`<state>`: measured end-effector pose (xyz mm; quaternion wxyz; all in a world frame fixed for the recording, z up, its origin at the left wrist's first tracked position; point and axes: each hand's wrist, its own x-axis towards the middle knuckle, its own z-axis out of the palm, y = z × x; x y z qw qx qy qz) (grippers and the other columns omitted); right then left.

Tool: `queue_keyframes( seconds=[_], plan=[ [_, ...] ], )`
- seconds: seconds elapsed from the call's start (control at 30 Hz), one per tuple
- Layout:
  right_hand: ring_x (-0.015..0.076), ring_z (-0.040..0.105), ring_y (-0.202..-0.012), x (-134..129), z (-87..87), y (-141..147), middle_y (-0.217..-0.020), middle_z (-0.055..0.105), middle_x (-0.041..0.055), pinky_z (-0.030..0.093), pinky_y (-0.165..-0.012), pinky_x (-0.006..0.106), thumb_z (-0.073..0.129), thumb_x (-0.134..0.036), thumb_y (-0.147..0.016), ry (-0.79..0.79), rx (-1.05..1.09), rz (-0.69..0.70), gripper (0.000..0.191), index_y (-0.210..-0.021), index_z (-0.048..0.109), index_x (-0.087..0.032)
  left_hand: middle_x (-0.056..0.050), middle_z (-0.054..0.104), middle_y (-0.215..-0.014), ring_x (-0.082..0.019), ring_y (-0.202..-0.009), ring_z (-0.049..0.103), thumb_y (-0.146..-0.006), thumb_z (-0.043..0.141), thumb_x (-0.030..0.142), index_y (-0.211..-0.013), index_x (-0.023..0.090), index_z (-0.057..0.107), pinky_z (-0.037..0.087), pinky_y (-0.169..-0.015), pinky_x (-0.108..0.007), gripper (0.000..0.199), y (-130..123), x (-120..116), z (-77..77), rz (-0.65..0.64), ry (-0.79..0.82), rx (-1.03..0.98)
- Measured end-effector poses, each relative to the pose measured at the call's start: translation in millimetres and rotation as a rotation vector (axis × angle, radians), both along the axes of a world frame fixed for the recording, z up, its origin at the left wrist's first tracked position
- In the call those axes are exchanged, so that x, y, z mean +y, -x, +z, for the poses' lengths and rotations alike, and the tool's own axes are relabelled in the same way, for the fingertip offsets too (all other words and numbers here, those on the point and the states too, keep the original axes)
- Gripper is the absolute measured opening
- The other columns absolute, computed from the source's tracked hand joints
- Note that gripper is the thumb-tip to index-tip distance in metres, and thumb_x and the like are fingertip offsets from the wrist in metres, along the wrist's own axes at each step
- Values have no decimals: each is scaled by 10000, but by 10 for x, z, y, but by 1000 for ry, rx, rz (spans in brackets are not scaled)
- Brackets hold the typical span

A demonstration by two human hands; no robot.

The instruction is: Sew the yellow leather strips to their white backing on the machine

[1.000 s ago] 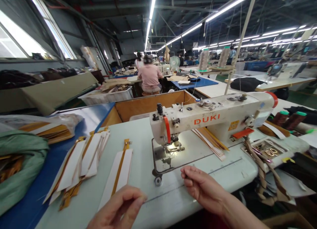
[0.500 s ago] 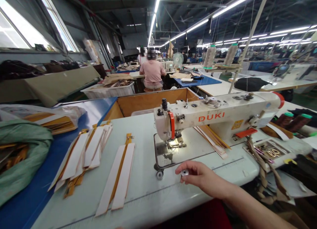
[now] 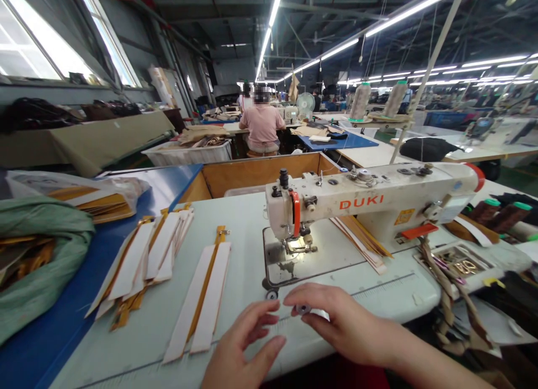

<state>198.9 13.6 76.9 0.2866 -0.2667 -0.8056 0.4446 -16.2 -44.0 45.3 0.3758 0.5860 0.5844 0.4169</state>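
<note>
In front of the sewing machine [image 3: 365, 195], my right hand [image 3: 342, 322] pinches a small metal bobbin [image 3: 303, 309] between thumb and fingers. My left hand [image 3: 247, 344] is beside it, fingers apart and holding nothing. A second round metal piece [image 3: 272, 295], which looks like another bobbin, lies on the table just beyond my left fingertips, by the corner of the needle plate [image 3: 294, 268]. Left of my hands lies a zipper piece [image 3: 205, 299] with two white-faced strips along a mustard tape and a metal pull at its far end.
More zipper strips [image 3: 140, 260] are piled at the left. A green sack [image 3: 50, 265] sits on the blue surface beyond. Some strips [image 3: 361, 243] lie behind the machine arm. On the right is a small parts tray [image 3: 462, 260]. A person [image 3: 263, 125] sits farther back.
My left hand has come into view from below and opened near my right hand. The right hand has shifted slightly left and down with the bobbin.
</note>
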Motion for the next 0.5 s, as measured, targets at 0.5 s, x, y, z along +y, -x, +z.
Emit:
queue_keyframes(
  seconds=[0.5],
  plan=[
    [155, 558, -1179, 4, 77, 55, -1250, 598, 66, 417, -1051, 344, 451, -119, -970, 291, 138, 168, 325, -1258, 559, -221, -16, 686, -948, -158, -810, 671, -804, 653, 247, -1056, 251, 649, 575, -712, -248, 252, -328, 62, -139, 98, -299, -33]
  ],
)
